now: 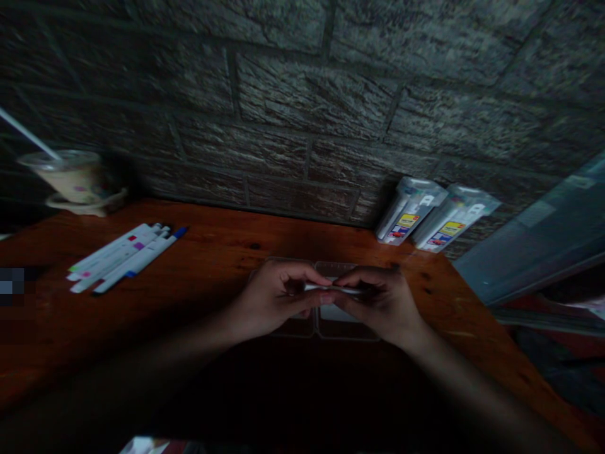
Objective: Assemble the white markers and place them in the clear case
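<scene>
One slim white item (311, 287), pinched by left hand (270, 297) and right hand (392, 304), clear case (347, 338) beneath

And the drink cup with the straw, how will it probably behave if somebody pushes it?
The cup may tip if pushed high, since it narrows downward. The holder around its base would probably steady it somewhat. The long straw, sticking well out of the lid, could easily be knocked.

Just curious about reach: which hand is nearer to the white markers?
Left. The left hand is to the right of the white markers; the right hand is farther right, beyond the left hand.
</scene>
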A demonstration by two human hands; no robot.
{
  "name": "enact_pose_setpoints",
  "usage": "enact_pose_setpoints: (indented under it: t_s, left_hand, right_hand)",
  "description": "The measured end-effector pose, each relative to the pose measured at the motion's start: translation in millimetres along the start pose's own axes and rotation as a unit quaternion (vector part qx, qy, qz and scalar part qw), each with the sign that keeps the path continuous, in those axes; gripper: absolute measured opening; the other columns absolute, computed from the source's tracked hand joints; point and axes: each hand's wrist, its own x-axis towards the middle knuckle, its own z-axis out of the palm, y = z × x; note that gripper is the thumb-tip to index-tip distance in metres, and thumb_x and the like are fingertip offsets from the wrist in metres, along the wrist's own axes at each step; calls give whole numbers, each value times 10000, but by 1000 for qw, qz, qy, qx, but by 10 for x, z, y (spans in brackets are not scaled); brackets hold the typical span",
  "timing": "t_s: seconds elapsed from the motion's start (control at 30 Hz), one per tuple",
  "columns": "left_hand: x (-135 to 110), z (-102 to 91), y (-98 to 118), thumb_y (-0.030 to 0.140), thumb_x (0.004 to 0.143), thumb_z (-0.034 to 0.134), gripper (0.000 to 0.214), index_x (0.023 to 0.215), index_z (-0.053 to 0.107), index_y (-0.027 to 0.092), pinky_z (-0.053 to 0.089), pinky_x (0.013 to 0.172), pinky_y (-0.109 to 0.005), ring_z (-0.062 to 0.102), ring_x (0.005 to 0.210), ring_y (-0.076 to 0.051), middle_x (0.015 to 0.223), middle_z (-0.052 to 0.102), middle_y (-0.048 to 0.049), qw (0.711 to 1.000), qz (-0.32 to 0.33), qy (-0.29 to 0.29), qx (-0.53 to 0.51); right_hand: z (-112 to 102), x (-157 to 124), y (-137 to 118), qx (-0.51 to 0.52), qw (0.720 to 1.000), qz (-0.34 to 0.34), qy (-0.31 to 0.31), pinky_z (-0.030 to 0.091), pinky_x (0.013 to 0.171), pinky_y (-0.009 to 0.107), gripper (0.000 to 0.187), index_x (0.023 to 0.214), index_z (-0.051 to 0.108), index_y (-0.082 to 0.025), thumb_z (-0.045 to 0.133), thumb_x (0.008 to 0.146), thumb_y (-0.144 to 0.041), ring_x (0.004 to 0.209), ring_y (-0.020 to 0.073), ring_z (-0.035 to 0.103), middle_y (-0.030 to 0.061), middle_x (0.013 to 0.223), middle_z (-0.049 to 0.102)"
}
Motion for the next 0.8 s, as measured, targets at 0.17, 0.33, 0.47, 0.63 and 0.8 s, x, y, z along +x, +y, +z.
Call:
enact_pose_setpoints:
  t_s: [0.17,0.33,0.47,0.63,0.8]
  left_hand:
    - [25,-1,9,268,825,845,136,899,801,162,541,676,-220,718,770,-146,874,794,-53,999,34,23,0]
    - [34,-23,-1,275,859,813,139,886,764,148,505,596,-199,665,669,-114,817,766,-38,999,29,32,-5]
    - [40,-46,8,282,896,772,145,894,724,145,458,527,-176,596,579,-82,746,702,-1,999,24,35,-7]
    - [35,-55,7,304,915,748,158,959,738,153,461,538,-184,611,608,-95,821,733,-29,998,41,30,42]
    - [29,-50,10,302,922,740,167,1017,788,174,464,536,-197,621,602,-106,864,775,-45,997,44,24,55]
  right_hand:
    - [0,15,-4,24,1000,16,-4,583,620,221,25,835,804,-193,820,849,-206,664,148,756,22,771,813]
    - [4,12,13,58,998,36,4,618,679,231,50,886,812,-200,830,839,-196,717,152,778,25,829,828]
    - [9,29,0,75,995,56,17,647,718,261,83,890,819,-219,850,817,-196,743,166,792,24,853,838]
    - [14,46,-10,106,991,71,33,663,714,288,97,866,829,-230,871,785,-198,741,183,796,25,849,840]
    - [16,48,-35,135,984,111,17,558,464,206,77,853,838,-221,870,783,-210,472,106,652,6,699,795]
